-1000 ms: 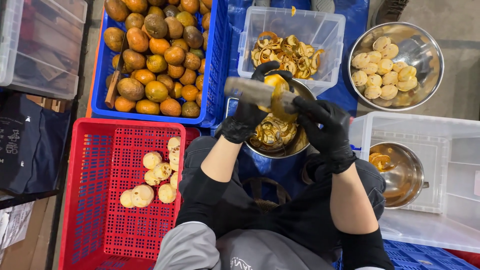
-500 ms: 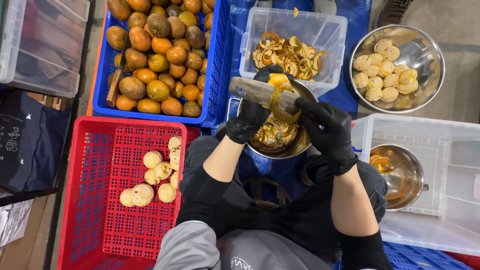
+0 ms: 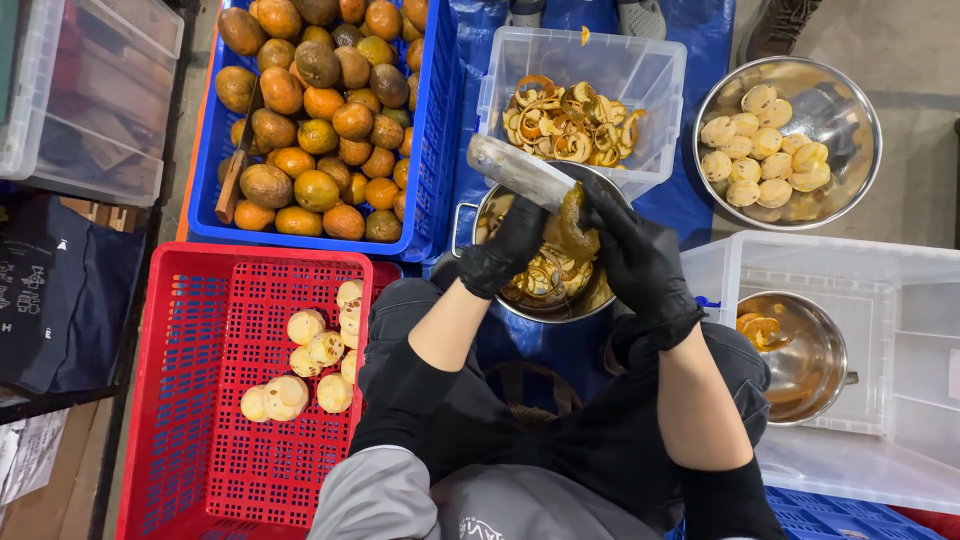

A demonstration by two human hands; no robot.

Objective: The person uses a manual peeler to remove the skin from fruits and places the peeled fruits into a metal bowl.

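A half-peeled orange fruit (image 3: 575, 225) is being stripped over the steel pot (image 3: 500, 205) of peelings, gripped in the gloved right hand (image 3: 640, 255). The gloved left hand (image 3: 510, 250) is closing around a wide-bladed knife (image 3: 520, 170), drawing it across the fruit. Judging by the peel left, the next stroke is calling for turning the fruit.

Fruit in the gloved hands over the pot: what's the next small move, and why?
Probably keep turning the fruit in the right hand against the tool in the left hand. Orange skin still shows on it, and the peels drop into the steel pot right below.
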